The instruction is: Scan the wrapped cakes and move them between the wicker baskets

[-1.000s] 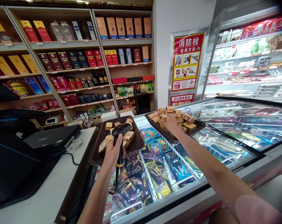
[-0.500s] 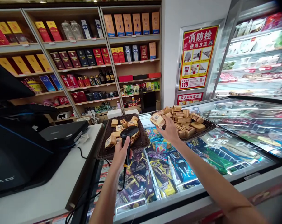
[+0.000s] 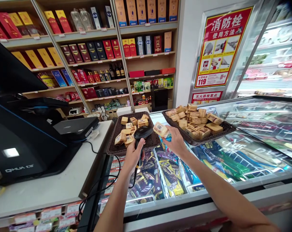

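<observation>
A black barcode scanner (image 3: 143, 131) is gripped in my left hand (image 3: 134, 154), its head in front of the left basket. My right hand (image 3: 176, 141) pinches a small tan packet (image 3: 160, 129) with a barcode on its upper face, held in the gap between two baskets, close to the scanner's head. The left dark woven basket (image 3: 149, 146) holds several similar packets (image 3: 120, 138). In the right woven basket (image 3: 227, 128) lies a bigger heap of packets (image 3: 194, 119). Both baskets rest on the glass top of a freezer.
Under the freezer glass (image 3: 146, 199) lie bagged frozen goods. To the left, a point-of-sale terminal (image 3: 27, 145) stands on a white counter (image 3: 63, 183), with a black cable (image 3: 117, 174) hanging at its edge. Shelves of boxed bottles (image 3: 92, 51) line the back wall.
My right hand has drawn the packet left, away from the right basket, toward the scanner. The whole view has shifted, so the surroundings sit farther right. The scanner stays in my left hand.
</observation>
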